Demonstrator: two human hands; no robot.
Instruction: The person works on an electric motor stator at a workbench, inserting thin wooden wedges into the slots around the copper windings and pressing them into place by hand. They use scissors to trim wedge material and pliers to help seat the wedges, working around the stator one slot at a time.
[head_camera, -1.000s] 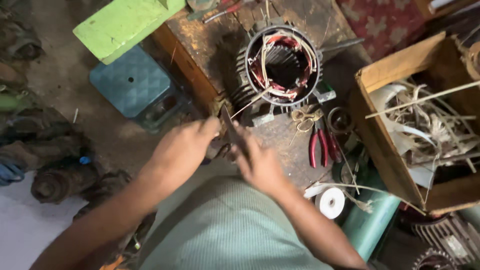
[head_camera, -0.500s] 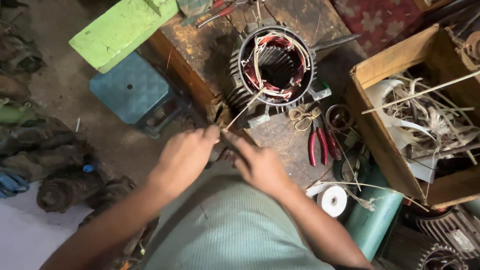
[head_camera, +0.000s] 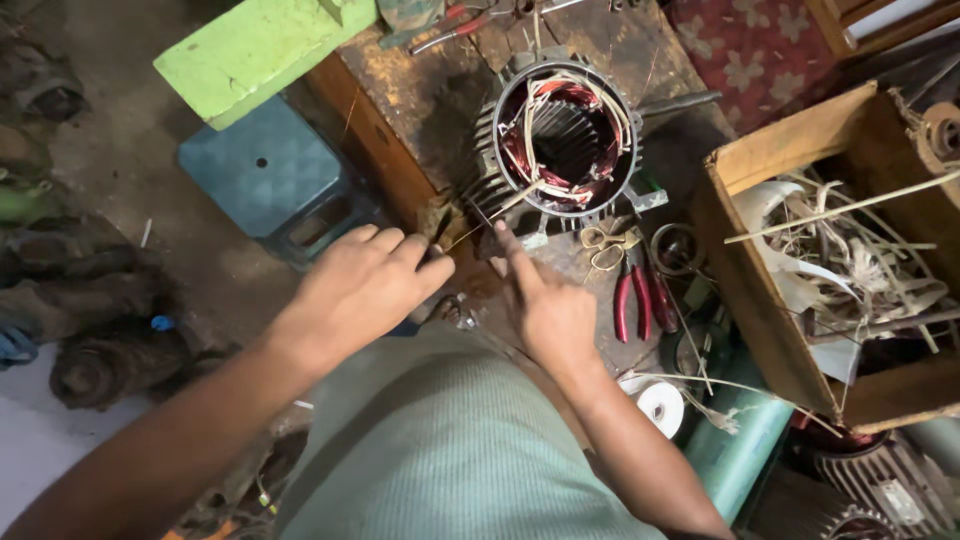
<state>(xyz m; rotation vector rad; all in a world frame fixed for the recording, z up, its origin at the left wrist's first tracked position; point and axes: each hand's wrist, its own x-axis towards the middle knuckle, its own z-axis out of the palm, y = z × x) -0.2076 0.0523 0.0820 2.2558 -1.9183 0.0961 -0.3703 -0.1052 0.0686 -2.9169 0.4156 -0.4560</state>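
Reaching in at the near edge of the desk (head_camera: 400, 90), both hands work a thin wire lead (head_camera: 497, 208) running out of the motor stator (head_camera: 562, 140). The left hand (head_camera: 355, 290) has slid back from where it was a moment ago, fingers curled, seemingly pinching the lead's end, though the grip is hard to make out. The right hand (head_camera: 550, 310) has opened from its earlier pinch: index finger out, pointing at the lead, holding nothing. So the lead looks freed and drawn taut. Red pliers (head_camera: 638, 295) lie just right of it.
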